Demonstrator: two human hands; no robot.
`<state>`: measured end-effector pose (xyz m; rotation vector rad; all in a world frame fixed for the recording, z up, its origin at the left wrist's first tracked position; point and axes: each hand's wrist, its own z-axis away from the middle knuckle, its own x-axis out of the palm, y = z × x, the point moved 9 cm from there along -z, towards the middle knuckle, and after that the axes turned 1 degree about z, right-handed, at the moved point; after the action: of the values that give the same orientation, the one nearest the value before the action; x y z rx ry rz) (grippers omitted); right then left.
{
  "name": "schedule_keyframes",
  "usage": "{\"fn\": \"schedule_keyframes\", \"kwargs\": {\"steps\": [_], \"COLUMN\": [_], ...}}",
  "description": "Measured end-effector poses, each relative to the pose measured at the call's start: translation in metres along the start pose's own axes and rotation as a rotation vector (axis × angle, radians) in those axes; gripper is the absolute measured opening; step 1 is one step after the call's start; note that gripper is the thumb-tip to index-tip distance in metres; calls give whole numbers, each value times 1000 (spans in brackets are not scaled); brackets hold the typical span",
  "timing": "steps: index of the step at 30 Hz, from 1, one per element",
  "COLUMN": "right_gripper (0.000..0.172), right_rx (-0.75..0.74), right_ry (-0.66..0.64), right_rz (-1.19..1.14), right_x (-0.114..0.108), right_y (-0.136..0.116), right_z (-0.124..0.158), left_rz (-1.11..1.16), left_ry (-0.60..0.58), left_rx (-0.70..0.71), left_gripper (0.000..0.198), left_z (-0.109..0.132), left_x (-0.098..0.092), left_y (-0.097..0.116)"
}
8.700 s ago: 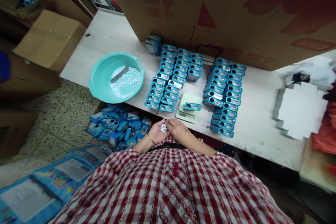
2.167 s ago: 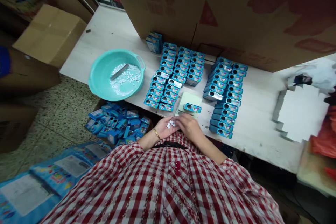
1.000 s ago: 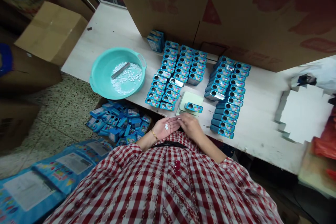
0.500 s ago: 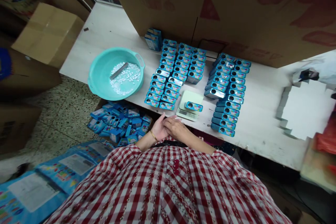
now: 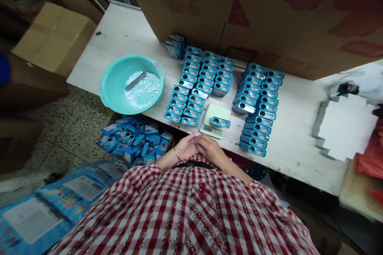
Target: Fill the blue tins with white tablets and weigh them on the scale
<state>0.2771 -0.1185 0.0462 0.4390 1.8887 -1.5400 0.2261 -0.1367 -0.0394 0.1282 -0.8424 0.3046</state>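
Close together at the table's front edge are my left hand (image 5: 187, 148) and my right hand (image 5: 210, 149). The left palm faces up, its fingers stretched out, the fingertips covered by the right hand. My right fingers are pressed together over them; anything within is hidden. Just beyond, a pale green scale (image 5: 206, 127) carries one small blue tin (image 5: 220, 122) lying flat, untouched by either hand. Several rows of upright blue tins (image 5: 189, 121) stand left of the scale. Further rows of blue tins (image 5: 253, 150) stand at its right.
A turquoise basin (image 5: 112, 91) holds white tablets and a grey bar (image 5: 135, 81). Below the table's edge lies a heap of blue boxes (image 5: 139, 141). A large cardboard box (image 5: 209, 8) walls off the back. White card sheets (image 5: 347, 125) lie at the right.
Both my hands have shifted slightly right. They were clasped more tightly; now the left palm shows more and the right fingers curl over the left fingertips. The tins have not moved.
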Motion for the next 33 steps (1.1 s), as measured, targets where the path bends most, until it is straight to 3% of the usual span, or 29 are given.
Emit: {"fn": "schedule_keyframes", "kwargs": {"steps": [4, 10, 14, 18, 21, 24, 28, 31, 33], "right_gripper": [14, 18, 18, 16, 19, 21, 20, 19, 19], "right_rx": [140, 204, 253, 358, 453, 523, 534, 508, 507], "right_ry": [271, 270, 471, 642, 726, 758, 713, 676, 661], "right_rz": [-3, 182, 235, 279, 291, 279, 279, 291, 306], "right_x": [-52, -76, -107, -142, -156, -157, -148, -141, -138], "right_y": [37, 72, 74, 85, 101, 111, 109, 103, 100], "right_z": [-4, -10, 11, 44, 65, 77, 71, 62, 60], "left_rz": [-21, -35, -31, -54, -90, -252, -672, -1117, -1434], "left_ry": [-37, -9, 106, 311, 409, 512, 726, 909, 1048], "left_rx": [-22, 7, 130, 400, 569, 791, 1136, 1158, 967], "left_gripper": [40, 39, 31, 21, 17, 14, 26, 35, 38], "left_z": [1, 2, 8, 33, 56, 81, 117, 122, 111], "left_x": [4, 0, -14, -28, -30, -31, -32, -37, -51], "left_y": [0, 2, 20, 68, 106, 150, 217, 266, 294]}}
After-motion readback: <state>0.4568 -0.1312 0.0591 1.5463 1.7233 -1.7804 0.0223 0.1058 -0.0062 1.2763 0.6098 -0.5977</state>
